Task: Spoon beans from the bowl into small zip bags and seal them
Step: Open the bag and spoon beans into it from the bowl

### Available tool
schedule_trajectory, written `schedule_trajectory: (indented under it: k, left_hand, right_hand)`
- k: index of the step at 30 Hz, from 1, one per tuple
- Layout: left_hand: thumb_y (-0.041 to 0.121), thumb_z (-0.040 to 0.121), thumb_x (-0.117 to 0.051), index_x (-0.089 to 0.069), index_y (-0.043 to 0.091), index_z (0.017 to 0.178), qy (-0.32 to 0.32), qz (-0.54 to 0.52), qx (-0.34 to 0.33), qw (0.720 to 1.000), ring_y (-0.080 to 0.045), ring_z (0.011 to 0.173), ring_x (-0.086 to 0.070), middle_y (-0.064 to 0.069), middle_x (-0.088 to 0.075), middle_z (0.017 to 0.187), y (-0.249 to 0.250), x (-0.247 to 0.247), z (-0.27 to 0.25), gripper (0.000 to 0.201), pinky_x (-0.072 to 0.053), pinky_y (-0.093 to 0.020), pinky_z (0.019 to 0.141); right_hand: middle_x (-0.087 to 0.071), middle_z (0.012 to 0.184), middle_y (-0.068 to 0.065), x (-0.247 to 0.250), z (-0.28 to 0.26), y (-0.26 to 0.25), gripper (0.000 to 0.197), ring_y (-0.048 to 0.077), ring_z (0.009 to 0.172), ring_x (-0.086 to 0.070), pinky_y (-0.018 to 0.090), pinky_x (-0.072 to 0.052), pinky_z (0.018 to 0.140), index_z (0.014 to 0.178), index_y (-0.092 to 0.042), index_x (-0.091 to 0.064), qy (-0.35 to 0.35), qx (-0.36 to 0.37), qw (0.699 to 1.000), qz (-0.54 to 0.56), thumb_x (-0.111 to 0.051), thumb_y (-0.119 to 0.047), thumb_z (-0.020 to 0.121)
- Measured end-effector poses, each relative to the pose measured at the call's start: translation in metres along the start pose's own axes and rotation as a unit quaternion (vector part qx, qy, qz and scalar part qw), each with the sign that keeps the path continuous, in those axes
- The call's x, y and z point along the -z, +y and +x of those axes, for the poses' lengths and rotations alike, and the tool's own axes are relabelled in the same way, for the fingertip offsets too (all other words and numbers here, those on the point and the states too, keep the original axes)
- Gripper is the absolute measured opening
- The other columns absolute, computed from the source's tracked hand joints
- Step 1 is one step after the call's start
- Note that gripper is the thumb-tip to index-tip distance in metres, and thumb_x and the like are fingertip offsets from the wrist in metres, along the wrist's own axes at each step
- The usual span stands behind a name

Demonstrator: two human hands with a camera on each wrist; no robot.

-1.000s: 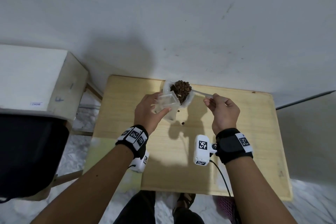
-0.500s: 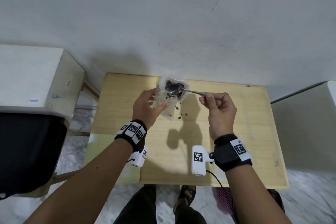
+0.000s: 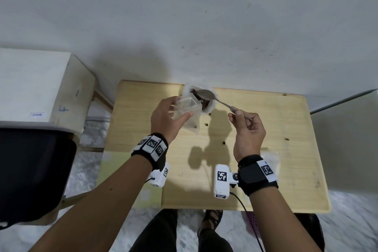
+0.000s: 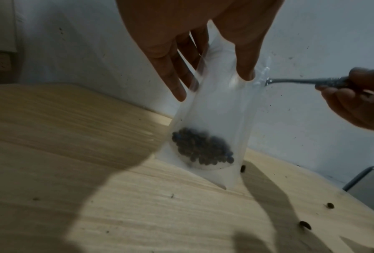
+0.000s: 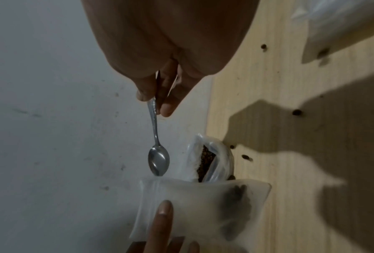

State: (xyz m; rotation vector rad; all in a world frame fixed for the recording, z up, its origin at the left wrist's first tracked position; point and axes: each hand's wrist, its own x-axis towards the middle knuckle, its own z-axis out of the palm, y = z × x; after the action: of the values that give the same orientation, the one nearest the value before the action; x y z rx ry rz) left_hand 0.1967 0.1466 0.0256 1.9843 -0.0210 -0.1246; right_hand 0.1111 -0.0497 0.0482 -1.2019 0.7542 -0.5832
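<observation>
My left hand (image 3: 181,108) holds a small clear zip bag (image 3: 189,111) upright on the wooden table (image 3: 276,170), thumb (image 4: 244,68) on one side and fingers (image 4: 173,77) on the other, with its mouth held open. A small heap of dark beans (image 4: 201,150) lies in the bag's bottom. Behind it stands the white bean container (image 3: 212,104), full of brown beans (image 5: 206,160). My right hand (image 3: 235,112) pinches the handle of a metal spoon (image 5: 158,159). The spoon is empty and hangs over the container, beside the bag's mouth.
Loose beans (image 3: 224,142) are scattered on the table around the bag. A pile of clear bags (image 3: 270,157) lies under my right wrist. The wall runs close behind the table. A white box (image 3: 36,88) and a black seat (image 3: 30,170) stand at the left.
The spoon rose out of the beans, tipped at the bag's mouth, and is now empty. A few beans dropped onto the table. My left hand kept the bag in place.
</observation>
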Motion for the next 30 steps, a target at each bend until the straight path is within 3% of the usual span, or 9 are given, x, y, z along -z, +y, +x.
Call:
schedule_trajectory:
  k: [2, 6, 13, 17, 20, 22, 24, 27, 30]
  left_hand:
    - [0.034, 0.075, -0.093, -0.066, 0.035, 0.119, 0.005, -0.008, -0.003, 1.000, -0.001, 0.100, -0.067, 0.013, -0.068, 0.113, -0.003, 0.002, 0.002, 0.052, -0.062, -0.033, 0.088]
    - [0.032, 0.075, -0.094, -0.069, 0.024, 0.124, 0.019, -0.017, -0.011, 1.000, 0.000, 0.100, -0.067, 0.012, -0.068, 0.115, -0.008, 0.006, 0.006, 0.056, -0.062, -0.030, 0.089]
    - [0.026, 0.075, -0.094, -0.068, 0.023, 0.125, 0.018, -0.038, -0.006, 0.999, 0.006, 0.101, -0.064, 0.013, -0.066, 0.115, -0.012, 0.010, 0.018, 0.056, -0.059, -0.020, 0.089]
    - [0.019, 0.077, -0.093, -0.069, 0.017, 0.126, 0.013, -0.060, 0.007, 0.998, 0.011, 0.102, -0.061, 0.006, -0.067, 0.119, -0.010, 0.010, 0.022, 0.055, -0.058, -0.017, 0.091]
    - [0.018, 0.078, -0.093, -0.069, 0.017, 0.125, 0.004, -0.064, 0.010, 0.998, 0.012, 0.103, -0.060, 0.006, -0.066, 0.119, -0.010, 0.010, 0.028, 0.053, -0.057, -0.016, 0.092]
    - [0.019, 0.078, -0.092, -0.068, 0.018, 0.125, -0.001, -0.062, 0.005, 0.998, 0.011, 0.102, -0.060, 0.005, -0.066, 0.119, -0.011, 0.010, 0.030, 0.053, -0.057, -0.016, 0.092]
    - [0.018, 0.078, -0.092, -0.068, 0.018, 0.125, -0.006, -0.060, 0.001, 0.998, 0.011, 0.102, -0.060, 0.004, -0.065, 0.119, -0.010, 0.010, 0.031, 0.052, -0.057, -0.016, 0.093]
    - [0.018, 0.079, -0.092, -0.068, 0.020, 0.124, -0.006, -0.062, -0.003, 0.998, 0.010, 0.103, -0.060, 0.003, -0.065, 0.120, -0.010, 0.009, 0.032, 0.051, -0.058, -0.017, 0.093]
    - [0.018, 0.078, -0.092, -0.067, 0.023, 0.123, -0.008, -0.064, -0.008, 0.998, 0.008, 0.104, -0.061, 0.003, -0.066, 0.120, -0.010, 0.008, 0.034, 0.051, -0.059, -0.019, 0.092]
  right_hand:
    - [-0.075, 0.085, 0.006, 0.001, 0.002, 0.009, 0.015, 0.023, 0.080, -0.073, 0.028, -0.059, 0.083, 0.086, -0.009, -0.062, 0.030, -0.017, 0.999, -0.008, -0.067, 0.000, 0.097]
    - [-0.073, 0.088, 0.011, -0.004, 0.005, 0.028, 0.014, 0.021, 0.080, -0.074, 0.028, -0.059, 0.083, 0.084, -0.011, -0.066, 0.075, -0.034, 0.996, -0.046, -0.071, -0.004, 0.095]
    - [-0.076, 0.085, 0.001, -0.029, 0.015, 0.049, 0.021, 0.021, 0.083, -0.077, 0.030, -0.060, 0.080, 0.078, -0.020, -0.064, 0.106, 0.002, 0.984, -0.141, -0.072, -0.013, 0.096]
    - [-0.075, 0.078, -0.003, -0.039, 0.019, 0.053, 0.021, 0.018, 0.078, -0.077, 0.032, -0.062, 0.078, 0.077, -0.018, -0.063, 0.111, -0.011, 0.977, -0.179, -0.071, -0.017, 0.097]
    - [-0.074, 0.075, 0.004, -0.049, 0.025, 0.059, 0.021, 0.016, 0.067, -0.074, 0.028, -0.060, 0.068, 0.077, -0.012, -0.063, 0.120, -0.041, 0.974, -0.190, -0.074, -0.019, 0.094]
    - [-0.074, 0.077, 0.008, -0.055, 0.029, 0.061, 0.022, 0.019, 0.066, -0.073, 0.032, -0.061, 0.069, 0.076, -0.010, -0.064, 0.114, -0.071, 0.973, -0.189, -0.076, -0.021, 0.090]
    - [-0.076, 0.075, 0.000, -0.057, 0.035, 0.064, 0.021, 0.027, 0.073, -0.073, 0.042, -0.062, 0.078, 0.072, -0.015, -0.066, 0.086, -0.099, 0.969, -0.210, -0.077, -0.026, 0.086]
    - [-0.079, 0.079, -0.005, -0.061, 0.038, 0.067, 0.020, 0.025, 0.078, -0.072, 0.049, -0.060, 0.087, 0.068, -0.018, -0.065, 0.028, -0.143, 0.963, -0.227, -0.074, -0.033, 0.079]
    - [-0.080, 0.081, 0.001, -0.061, 0.043, 0.068, 0.020, 0.020, 0.071, -0.068, 0.045, -0.061, 0.086, 0.065, -0.020, -0.066, 0.017, -0.185, 0.962, -0.202, -0.077, -0.028, 0.080]
